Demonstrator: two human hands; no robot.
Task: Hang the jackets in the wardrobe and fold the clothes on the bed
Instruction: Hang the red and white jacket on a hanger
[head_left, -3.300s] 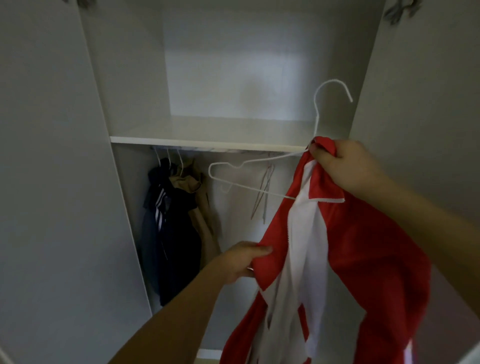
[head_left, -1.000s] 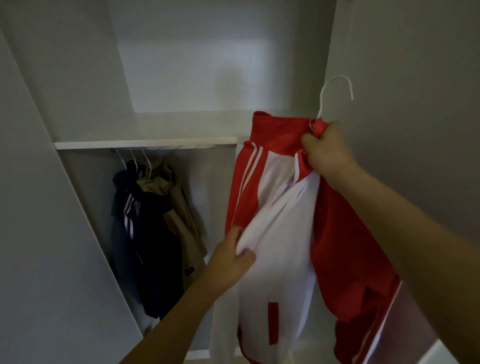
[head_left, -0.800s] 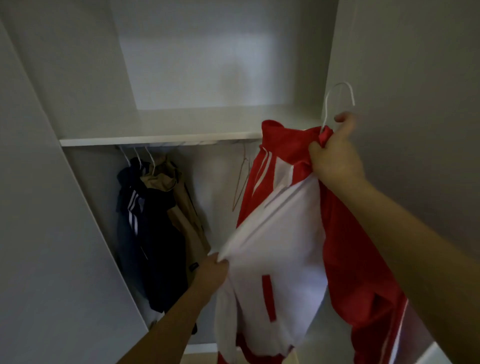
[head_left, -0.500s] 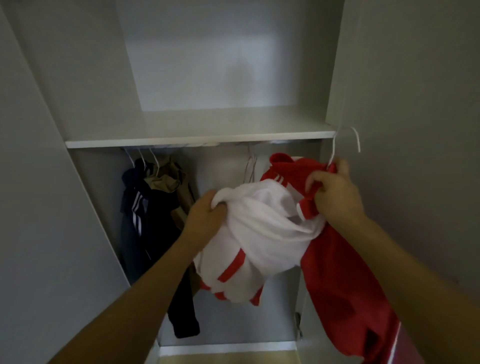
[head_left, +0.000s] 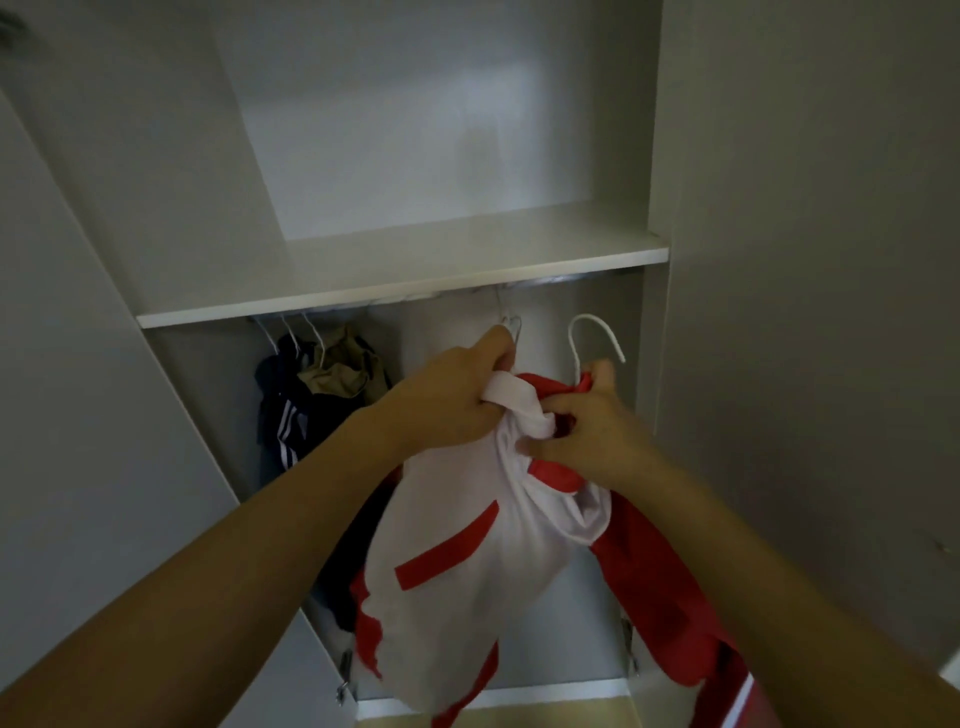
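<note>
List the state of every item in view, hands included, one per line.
Red and white jacket: off the rail, bunched, gripped by both hands.
White hanger: hook free, not on the rail.
Left hand: grips white fabric.
Right hand: grips the collar at the hanger's neck.
Dark striped jacket: hung.
Tan jacket: hung.
Wardrobe: open.

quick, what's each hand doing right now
Left hand: gripping the white part of the red and white jacket.
Right hand: gripping the jacket's collar by the white hanger.
</note>
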